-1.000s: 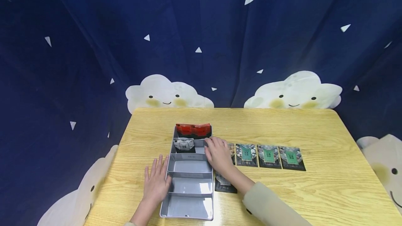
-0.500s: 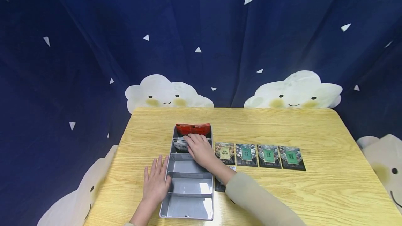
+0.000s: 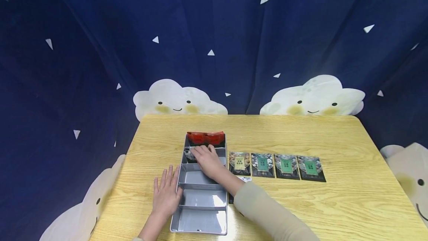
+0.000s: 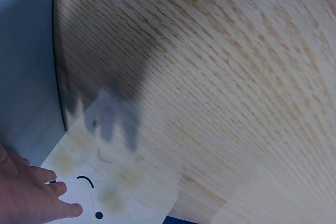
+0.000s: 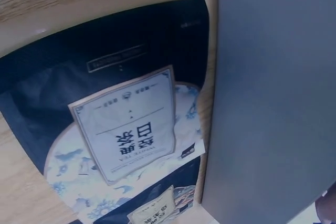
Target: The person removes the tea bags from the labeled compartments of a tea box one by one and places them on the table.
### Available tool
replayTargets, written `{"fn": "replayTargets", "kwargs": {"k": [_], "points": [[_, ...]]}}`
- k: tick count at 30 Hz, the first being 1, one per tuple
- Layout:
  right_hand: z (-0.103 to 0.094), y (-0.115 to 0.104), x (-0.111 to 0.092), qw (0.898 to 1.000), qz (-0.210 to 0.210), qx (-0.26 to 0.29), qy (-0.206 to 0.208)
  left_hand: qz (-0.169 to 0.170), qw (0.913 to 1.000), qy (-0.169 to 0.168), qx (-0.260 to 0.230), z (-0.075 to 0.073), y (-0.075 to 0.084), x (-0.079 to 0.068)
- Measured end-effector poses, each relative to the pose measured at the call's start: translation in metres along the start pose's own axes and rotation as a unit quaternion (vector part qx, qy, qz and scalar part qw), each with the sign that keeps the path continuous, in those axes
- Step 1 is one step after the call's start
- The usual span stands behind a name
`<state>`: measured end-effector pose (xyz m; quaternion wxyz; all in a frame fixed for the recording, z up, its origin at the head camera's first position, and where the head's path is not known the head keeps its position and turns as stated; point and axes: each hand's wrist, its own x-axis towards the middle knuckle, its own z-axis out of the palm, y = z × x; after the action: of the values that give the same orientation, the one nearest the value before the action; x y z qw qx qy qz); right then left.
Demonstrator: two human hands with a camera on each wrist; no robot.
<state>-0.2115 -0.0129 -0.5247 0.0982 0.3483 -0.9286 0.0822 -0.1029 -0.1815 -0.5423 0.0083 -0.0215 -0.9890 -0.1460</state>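
White-tea label (image 5: 128, 129): right-wrist view only

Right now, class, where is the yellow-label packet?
In the head view, the yellow-label packet lies right of the tray, left of a green-label packet.

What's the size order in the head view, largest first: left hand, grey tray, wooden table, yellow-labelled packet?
1. Wooden table, though its near edge is out of frame
2. Grey tray
3. Left hand
4. Yellow-labelled packet
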Motion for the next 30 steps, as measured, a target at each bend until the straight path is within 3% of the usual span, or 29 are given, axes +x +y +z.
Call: {"fn": "replayTargets", "kwargs": {"k": [14, 30], "points": [[0.001, -0.004, 0.011, 0.999, 0.001, -0.038, -0.017, 0.001, 1.0, -0.005, 0.008, -0.002, 0.001, 0.0], [-0.003, 0.004, 0.004, 0.997, -0.002, -0.034, 0.064, -0.001, 1.0, 0.001, 0.002, -0.001, 0.001, 0.0]]}}
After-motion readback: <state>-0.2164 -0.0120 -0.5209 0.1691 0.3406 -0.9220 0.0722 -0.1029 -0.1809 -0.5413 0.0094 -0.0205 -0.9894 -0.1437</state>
